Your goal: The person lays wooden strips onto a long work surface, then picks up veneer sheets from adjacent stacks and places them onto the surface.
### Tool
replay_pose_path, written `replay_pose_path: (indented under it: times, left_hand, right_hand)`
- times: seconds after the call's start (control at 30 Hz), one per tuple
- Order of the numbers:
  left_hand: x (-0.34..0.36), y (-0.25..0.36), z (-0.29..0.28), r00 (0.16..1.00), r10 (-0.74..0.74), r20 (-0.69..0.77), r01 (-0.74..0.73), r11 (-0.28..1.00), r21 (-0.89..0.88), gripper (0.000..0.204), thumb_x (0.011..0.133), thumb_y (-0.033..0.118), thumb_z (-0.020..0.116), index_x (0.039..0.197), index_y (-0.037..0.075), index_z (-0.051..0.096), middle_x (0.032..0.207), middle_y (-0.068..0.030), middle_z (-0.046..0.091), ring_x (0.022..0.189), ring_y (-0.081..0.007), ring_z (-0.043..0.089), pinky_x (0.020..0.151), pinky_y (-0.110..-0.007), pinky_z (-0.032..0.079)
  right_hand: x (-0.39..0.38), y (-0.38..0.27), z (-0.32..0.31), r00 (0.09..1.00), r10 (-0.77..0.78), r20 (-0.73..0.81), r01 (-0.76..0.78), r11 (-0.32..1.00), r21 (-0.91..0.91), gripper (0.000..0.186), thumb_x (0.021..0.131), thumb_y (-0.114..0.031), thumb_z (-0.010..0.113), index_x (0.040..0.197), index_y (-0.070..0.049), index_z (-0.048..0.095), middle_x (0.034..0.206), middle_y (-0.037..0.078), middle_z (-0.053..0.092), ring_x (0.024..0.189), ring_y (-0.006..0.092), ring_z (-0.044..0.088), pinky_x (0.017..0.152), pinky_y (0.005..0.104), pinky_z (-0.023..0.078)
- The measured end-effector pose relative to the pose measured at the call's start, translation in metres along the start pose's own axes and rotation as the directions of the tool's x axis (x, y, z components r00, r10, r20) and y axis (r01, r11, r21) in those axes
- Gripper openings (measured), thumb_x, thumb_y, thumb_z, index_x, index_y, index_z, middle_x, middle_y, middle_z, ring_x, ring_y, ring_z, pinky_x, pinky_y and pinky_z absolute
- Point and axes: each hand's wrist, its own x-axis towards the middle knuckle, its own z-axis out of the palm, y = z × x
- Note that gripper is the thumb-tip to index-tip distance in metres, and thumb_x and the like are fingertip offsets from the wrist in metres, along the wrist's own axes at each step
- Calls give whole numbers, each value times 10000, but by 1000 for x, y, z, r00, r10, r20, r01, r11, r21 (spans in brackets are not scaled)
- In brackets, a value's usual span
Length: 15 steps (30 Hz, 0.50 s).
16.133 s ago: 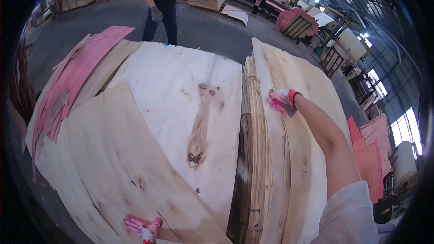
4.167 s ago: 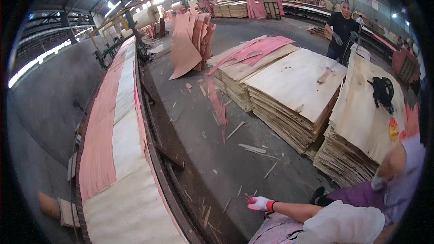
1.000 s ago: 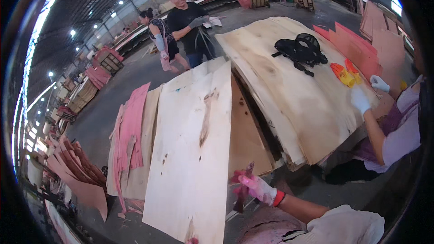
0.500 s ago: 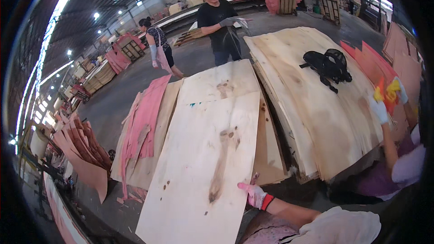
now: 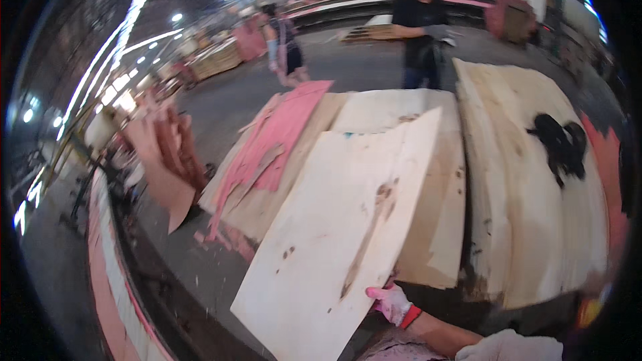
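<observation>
A large pale wood veneer sheet (image 5: 334,207) with brown knots and a dark streak lies tilted in front of me. My right hand (image 5: 391,304), in a pink-stained white glove with a red cuff, is closed on the sheet's right edge near its lower end. The thumb is on top and the other fingers are hidden beneath. My left hand is not in view. Under and behind the sheet is a stack of veneer (image 5: 438,214). Pink veneer strips (image 5: 284,140) lie on the stack's left side.
On the right, another veneer stack (image 5: 528,207) carries a black strapped item (image 5: 562,144). Reddish-brown sheets (image 5: 167,160) stand at left, near a long pink-and-white edge (image 5: 117,267). A person in black (image 5: 421,33) faces me beyond the stacks; another person (image 5: 286,47) stands farther left.
My view has swung left. The veneer sheet's right side has lifted and its far end has turned to the right. The gloved hands at the right have left the view.
</observation>
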Motion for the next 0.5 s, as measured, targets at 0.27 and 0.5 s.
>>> replay_pose_path:
  times: [0.27, 0.5]
  left_hand:
    - [0, 14, 72, 918, -183, -353, 156, 982, -103, 821, 672, 378, 734, 1317, -24, 423, 1279, -274, 474, 1192, -426, 436, 1010, -442, 369]
    - [-2, 14, 104, 874, -333, -355, 280, 940, -194, 805, 653, 340, 734, 1324, 11, 433, 1311, -235, 468, 1224, -382, 427, 1033, -410, 361]
  right_hand:
    - [3, -13, 40, 999, 17, 28, -11, 981, -192, 470, 762, -6, 687, 1196, -91, 527, 1090, 78, 622, 980, 245, 615, 810, 435, 545]
    - [7, -19, 60, 990, 34, 139, -7, 981, -192, 544, 747, 19, 696, 1241, -69, 488, 1119, 84, 599, 1009, 252, 600, 831, 438, 535]
